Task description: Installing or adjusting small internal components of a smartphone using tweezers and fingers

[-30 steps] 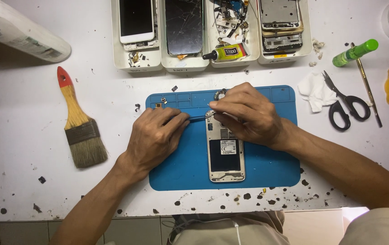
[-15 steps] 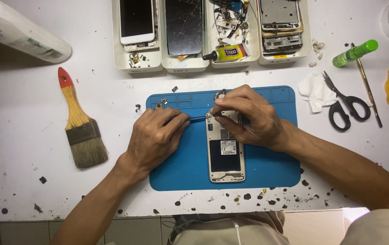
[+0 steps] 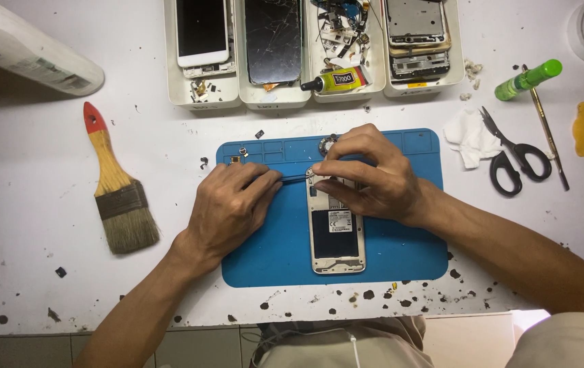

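An opened phone point(image 3: 335, 235) with its back off and battery showing lies on a blue work mat point(image 3: 271, 249). My left hand point(image 3: 231, 204) grips thin tweezers point(image 3: 292, 178) whose tips reach the phone's top left corner. My right hand point(image 3: 367, 174) covers the phone's upper end, with its fingertips pinched at the tweezer tips. What lies under those fingers is hidden. A few small metal parts point(image 3: 241, 155) sit at the mat's top left, and a round part point(image 3: 326, 143) lies just above my right hand.
White trays point(image 3: 203, 95) along the back hold phones, a cracked screen, loose parts and a glue tube point(image 3: 336, 80). A paintbrush point(image 3: 115, 184) lies at left. Black scissors point(image 3: 517, 157), a tissue point(image 3: 469, 133), a green bottle point(image 3: 527, 80), a thin rod and a yellow card lie at right.
My right hand has shifted slightly, its fingers drawing in over the phone's top end. My left hand and the tweezers stay almost still.
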